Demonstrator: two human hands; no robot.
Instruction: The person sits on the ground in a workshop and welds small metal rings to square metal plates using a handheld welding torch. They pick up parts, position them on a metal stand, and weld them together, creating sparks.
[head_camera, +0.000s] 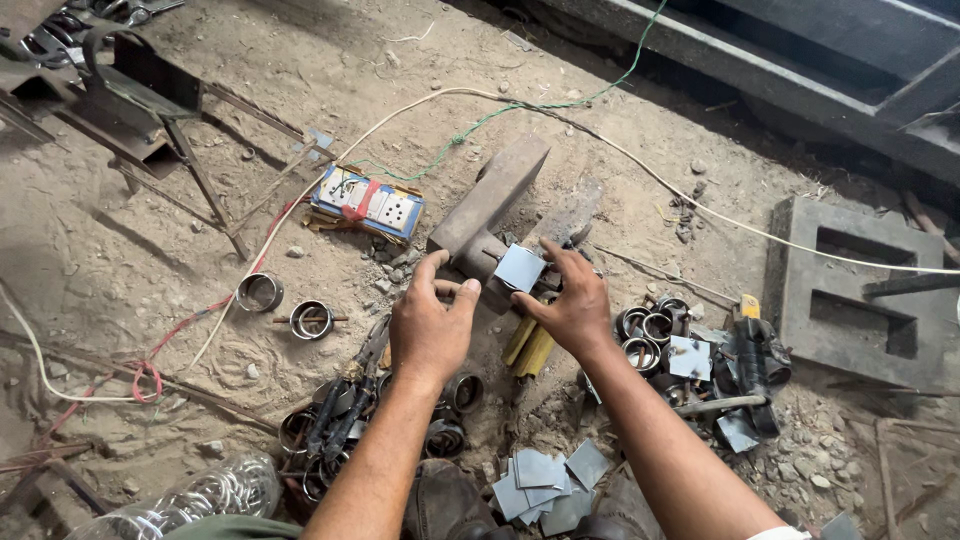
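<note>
A small square metal plate (520, 268) sits on a rusty iron block (487, 205) lying on the dirt floor (150, 250). The right hand (572, 300) pinches the plate's edge. The left hand (432, 325) hovers beside it, fingers half open and empty. Metal rings (310, 320) and more cut plates (540, 480) lie around, with a socket board (368, 205) beyond.

small square plate (520, 267) of smooth matt grey sheet metal, rusty rough iron block (490, 195), shiny steel rings (311, 319), dusty gritty dirt floor (120, 260), rough concrete block (860, 290), glossy clear plastic bottle (200, 497)
</note>
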